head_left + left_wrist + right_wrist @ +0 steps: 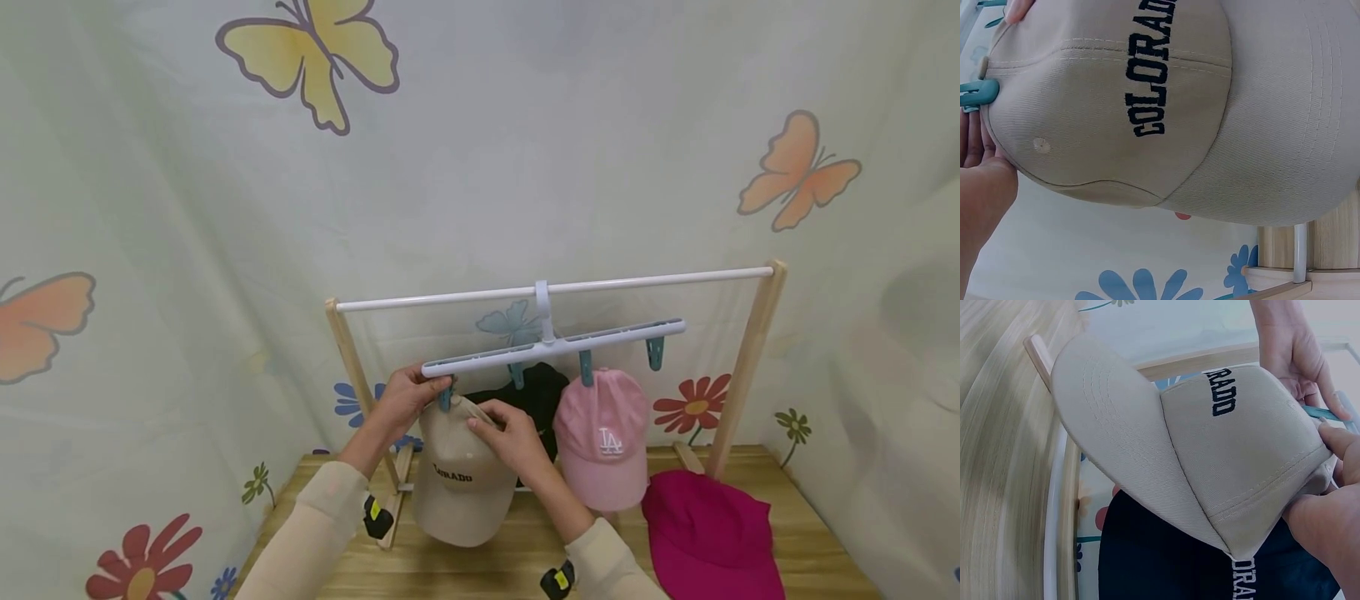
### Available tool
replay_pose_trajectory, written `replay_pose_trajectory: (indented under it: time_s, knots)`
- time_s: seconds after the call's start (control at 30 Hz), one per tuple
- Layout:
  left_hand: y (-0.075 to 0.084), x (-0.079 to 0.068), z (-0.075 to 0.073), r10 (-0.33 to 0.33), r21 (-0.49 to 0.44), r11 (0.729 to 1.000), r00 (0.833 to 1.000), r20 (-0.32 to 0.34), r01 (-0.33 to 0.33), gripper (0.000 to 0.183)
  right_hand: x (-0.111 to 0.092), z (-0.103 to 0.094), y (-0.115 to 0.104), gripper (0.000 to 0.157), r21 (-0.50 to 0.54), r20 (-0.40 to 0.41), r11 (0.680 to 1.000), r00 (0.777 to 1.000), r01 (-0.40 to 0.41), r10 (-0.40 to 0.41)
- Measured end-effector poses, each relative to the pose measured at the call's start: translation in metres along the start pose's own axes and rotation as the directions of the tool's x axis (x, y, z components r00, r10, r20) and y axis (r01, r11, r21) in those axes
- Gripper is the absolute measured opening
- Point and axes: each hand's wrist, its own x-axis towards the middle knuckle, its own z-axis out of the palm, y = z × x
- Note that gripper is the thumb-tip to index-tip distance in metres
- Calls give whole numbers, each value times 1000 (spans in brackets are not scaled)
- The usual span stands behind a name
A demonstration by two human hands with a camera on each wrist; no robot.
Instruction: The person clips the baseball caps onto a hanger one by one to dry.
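Wood-framed rack with a white rail (555, 288) is carrying a long white plastic peg hanger (553, 347). Hanging at its left end is a beige twill cap with black stitched lettering (459, 483). Left hand (402, 398) is pinching the teal clip (446, 398); right hand (510, 437) is gripping the crown. Better to be feeding only the crown's top edge squarely into the clip.

beige cap (461, 487) w/ black lettering | pink cap (603, 450) | magenta cap (708, 533) | teal clips (586, 367)
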Motion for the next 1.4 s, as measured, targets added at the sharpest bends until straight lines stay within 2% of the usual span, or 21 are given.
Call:
replay_pose_trajectory:
  time_s: [0.3, 0.53, 0.73, 0.9, 1.07, 1.23, 1.4]
  knots:
    - [-4, 3, 2, 36, -9, 999, 999, 6, -36, 39, -3, 1, 1, 20, 24, 1, 999, 999, -37, 37]
    - [-8, 5, 6, 76, 22, 997, 997, -22, -75, 39, -6, 2, -3, 24, 60, -6, 997, 998, -57, 58]
    - [-10, 5, 10, 89, 55, 995, 995, -53, -86, 37, -8, -2, 1, 21, 46, -34, 998, 998, -45, 46]
    - [-11, 3, 12, 90, 119, 990, 994, -69, -81, 37, -9, -8, 10, 19, 73, -35, 997, 999, -7, 10]
    - [-13, -1, 12, 101, 240, 968, 991, -91, -77, 36, -12, -14, 15, 18, 80, -52, 997, 999, 16, -12]
    - [-19, -6, 11, 131, 323, 942, 985, -109, -89, 27, -16, -19, 21, 17, 77, -115, 997, 993, -13, 22]
    - [-27, -13, 7, 169, 340, 931, 982, -86, -131, 20, -21, -24, 27, 14, 102, -152, 994, 987, -41, 56]
